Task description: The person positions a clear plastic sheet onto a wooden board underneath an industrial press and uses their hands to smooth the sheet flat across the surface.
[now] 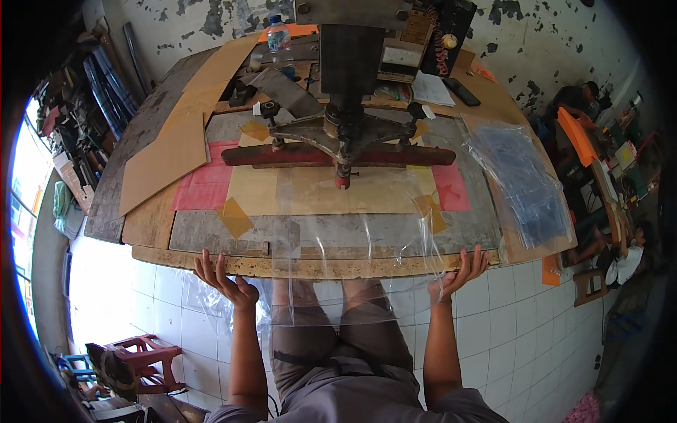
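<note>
The plastic sheet (352, 243) is clear, glossy and rippled.

Daylight from the left window (22, 190), overexposed floor (102, 289), glare streaks on clear plastic (368, 236), dim right side, bent fisheye edges

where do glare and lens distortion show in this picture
Head view: bright streaks cross the clear plastic sheet; head view: the tiled floor washes out to white at left; head view: the table's front edge bows, and the corners go black.
</note>
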A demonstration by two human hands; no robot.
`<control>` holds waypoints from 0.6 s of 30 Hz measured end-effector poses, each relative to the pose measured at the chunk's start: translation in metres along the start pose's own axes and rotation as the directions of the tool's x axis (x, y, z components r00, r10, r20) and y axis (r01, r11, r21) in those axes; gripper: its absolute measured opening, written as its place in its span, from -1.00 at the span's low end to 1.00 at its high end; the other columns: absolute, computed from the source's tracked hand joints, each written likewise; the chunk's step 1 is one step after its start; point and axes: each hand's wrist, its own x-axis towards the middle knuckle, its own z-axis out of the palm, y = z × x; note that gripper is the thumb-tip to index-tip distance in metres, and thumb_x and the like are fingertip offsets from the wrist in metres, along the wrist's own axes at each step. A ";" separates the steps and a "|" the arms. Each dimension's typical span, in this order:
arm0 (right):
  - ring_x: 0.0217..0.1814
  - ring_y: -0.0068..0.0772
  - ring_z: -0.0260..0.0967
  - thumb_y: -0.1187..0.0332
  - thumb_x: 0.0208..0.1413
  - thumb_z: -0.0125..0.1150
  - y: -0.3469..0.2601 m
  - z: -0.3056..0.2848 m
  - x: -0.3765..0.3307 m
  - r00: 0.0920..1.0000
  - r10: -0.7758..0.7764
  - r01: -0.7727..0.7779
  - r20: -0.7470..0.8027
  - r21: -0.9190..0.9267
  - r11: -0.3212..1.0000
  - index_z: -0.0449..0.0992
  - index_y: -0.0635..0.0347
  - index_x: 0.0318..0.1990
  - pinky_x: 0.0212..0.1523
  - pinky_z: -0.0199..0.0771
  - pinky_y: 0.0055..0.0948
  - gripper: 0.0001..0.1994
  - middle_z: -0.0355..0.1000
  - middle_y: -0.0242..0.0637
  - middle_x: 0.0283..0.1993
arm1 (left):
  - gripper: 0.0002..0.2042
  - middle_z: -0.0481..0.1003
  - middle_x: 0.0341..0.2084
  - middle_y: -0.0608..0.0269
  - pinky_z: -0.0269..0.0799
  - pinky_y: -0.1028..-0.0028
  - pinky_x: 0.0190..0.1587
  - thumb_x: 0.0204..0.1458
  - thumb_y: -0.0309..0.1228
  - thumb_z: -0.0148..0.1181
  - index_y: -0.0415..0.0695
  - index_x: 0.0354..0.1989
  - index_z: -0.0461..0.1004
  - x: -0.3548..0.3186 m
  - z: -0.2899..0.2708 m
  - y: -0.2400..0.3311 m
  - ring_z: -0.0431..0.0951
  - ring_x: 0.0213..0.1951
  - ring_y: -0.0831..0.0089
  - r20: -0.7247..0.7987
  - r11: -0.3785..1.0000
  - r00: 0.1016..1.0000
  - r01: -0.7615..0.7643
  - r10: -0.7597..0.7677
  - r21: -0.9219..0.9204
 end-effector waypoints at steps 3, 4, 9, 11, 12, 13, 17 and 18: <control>0.58 0.16 -0.12 -0.09 0.45 -0.42 0.001 0.001 0.000 1.000 -0.008 0.008 -0.005 0.015 1.000 0.42 0.15 0.19 0.51 -0.30 0.27 -0.41 0.18 -0.01 0.45 | -0.50 0.18 0.39 -0.09 -0.23 -0.26 0.45 0.39 -0.01 -0.34 -0.07 0.27 0.27 0.000 0.001 0.000 -0.03 0.47 -0.18 -0.003 1.000 1.000 0.000 0.000 -0.003; 0.58 0.16 -0.12 -0.08 0.45 -0.42 0.000 0.000 0.000 1.000 -0.003 0.003 -0.002 0.020 1.000 0.42 0.15 0.19 0.51 -0.31 0.27 -0.42 0.18 -0.01 0.45 | -0.50 0.18 0.39 -0.09 -0.23 -0.26 0.45 0.39 -0.01 -0.35 -0.07 0.27 0.27 -0.001 0.000 0.000 -0.03 0.47 -0.18 -0.001 1.000 1.000 0.001 -0.001 -0.001; 0.58 0.16 -0.14 -0.05 0.45 -0.40 -0.005 -0.001 0.004 1.000 -0.009 0.010 -0.008 0.045 0.999 0.41 0.14 0.18 0.51 -0.37 0.28 -0.45 0.18 0.00 0.44 | -0.51 0.18 0.39 -0.08 -0.22 -0.26 0.45 0.39 -0.01 -0.36 -0.06 0.27 0.26 -0.002 0.001 -0.001 -0.02 0.47 -0.18 0.006 1.000 1.000 -0.002 0.002 0.015; 0.57 0.19 -0.13 -0.07 0.47 -0.45 -0.007 -0.002 0.006 1.000 -0.006 0.005 0.007 0.018 1.000 0.41 0.16 0.12 0.50 -0.31 0.29 -0.44 0.18 0.00 0.43 | -0.52 0.18 0.38 -0.08 -0.22 -0.26 0.45 0.39 -0.01 -0.36 -0.05 0.26 0.25 -0.002 0.001 -0.002 -0.02 0.47 -0.18 0.002 1.000 1.000 -0.004 0.004 0.016; 0.57 0.20 -0.12 -0.08 0.47 -0.48 -0.009 -0.003 0.007 1.000 -0.003 0.003 0.015 0.003 1.000 0.41 0.18 0.10 0.50 -0.27 0.30 -0.42 0.19 0.00 0.43 | -0.52 0.18 0.38 -0.08 -0.21 -0.27 0.44 0.39 -0.01 -0.36 -0.05 0.26 0.25 -0.002 0.001 -0.002 -0.01 0.47 -0.17 0.000 1.000 1.000 -0.005 0.005 0.016; 0.57 0.20 -0.12 -0.08 0.47 -0.47 -0.009 -0.003 0.007 1.000 -0.002 0.002 0.017 0.003 1.000 0.41 0.18 0.09 0.50 -0.28 0.30 -0.43 0.19 0.00 0.43 | -0.52 0.19 0.38 -0.07 -0.21 -0.27 0.44 0.39 -0.01 -0.36 -0.04 0.26 0.25 -0.002 0.001 -0.002 -0.01 0.46 -0.17 -0.003 1.000 1.000 -0.006 0.006 0.015; 0.57 0.19 -0.13 -0.08 0.47 -0.47 -0.009 -0.002 0.007 1.000 -0.003 0.003 0.014 0.010 1.000 0.40 0.19 0.07 0.50 -0.29 0.29 -0.43 0.19 0.01 0.42 | -0.53 0.20 0.37 -0.06 -0.20 -0.27 0.44 0.39 -0.02 -0.36 -0.03 0.26 0.26 -0.001 0.002 -0.003 -0.01 0.46 -0.17 -0.017 1.000 1.000 -0.016 0.016 0.008; 0.57 0.19 -0.13 -0.08 0.47 -0.47 -0.009 -0.002 0.007 1.000 -0.004 0.004 0.012 0.013 1.000 0.40 0.19 0.07 0.50 -0.29 0.29 -0.43 0.19 0.01 0.42 | -0.53 0.20 0.37 -0.06 -0.19 -0.27 0.44 0.39 -0.02 -0.36 -0.03 0.26 0.26 -0.002 0.003 -0.003 0.00 0.46 -0.17 -0.016 1.000 1.000 -0.016 0.016 0.008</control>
